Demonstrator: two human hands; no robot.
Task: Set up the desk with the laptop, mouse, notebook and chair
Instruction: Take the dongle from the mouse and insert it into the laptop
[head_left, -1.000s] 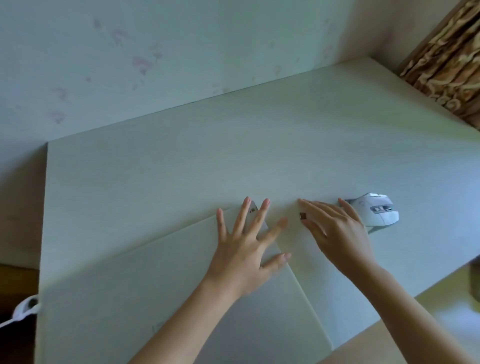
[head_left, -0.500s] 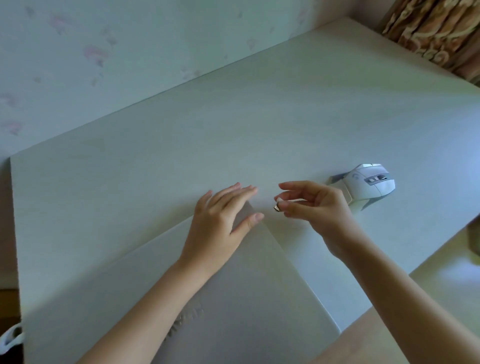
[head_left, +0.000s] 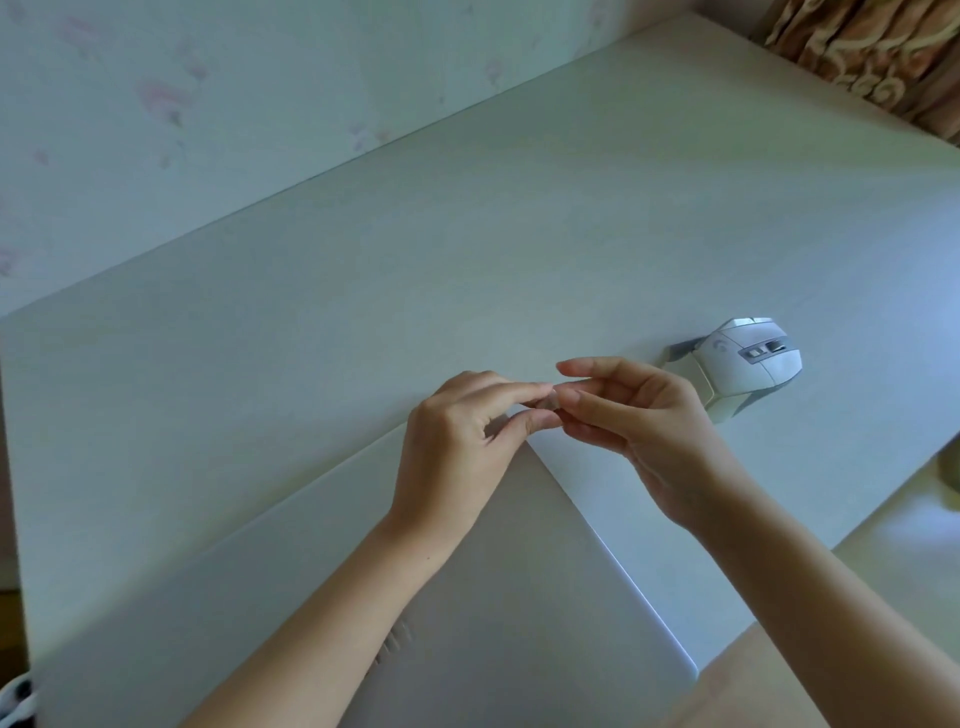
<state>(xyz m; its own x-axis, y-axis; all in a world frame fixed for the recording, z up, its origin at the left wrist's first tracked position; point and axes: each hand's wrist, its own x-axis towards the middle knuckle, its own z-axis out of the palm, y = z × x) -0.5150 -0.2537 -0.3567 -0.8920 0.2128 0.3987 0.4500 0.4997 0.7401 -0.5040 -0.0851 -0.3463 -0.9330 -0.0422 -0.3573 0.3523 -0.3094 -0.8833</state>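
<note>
A closed silver laptop (head_left: 519, 597) lies flat on the pale desk (head_left: 467, 234), near its front edge. To the right of it stands a white mouse (head_left: 748, 364). My left hand (head_left: 457, 447) and my right hand (head_left: 644, 431) meet over the laptop's far corner. Between their fingertips is pinched a tiny plug-like piece (head_left: 549, 401), mostly hidden by the fingers. My right hand is just left of the mouse, not touching it. No notebook or chair is in view.
The desk's back edge runs along a pale wall (head_left: 208, 104) with faint pink marks. A brown patterned curtain (head_left: 872, 52) hangs at the top right. Light floor (head_left: 909, 530) shows past the desk's right front edge. A white object (head_left: 15, 701) pokes out at the bottom left.
My right hand picked the tiny piece up off the desk and raised it. My left hand lifted off the laptop lid and closed its fingertips on the piece too.
</note>
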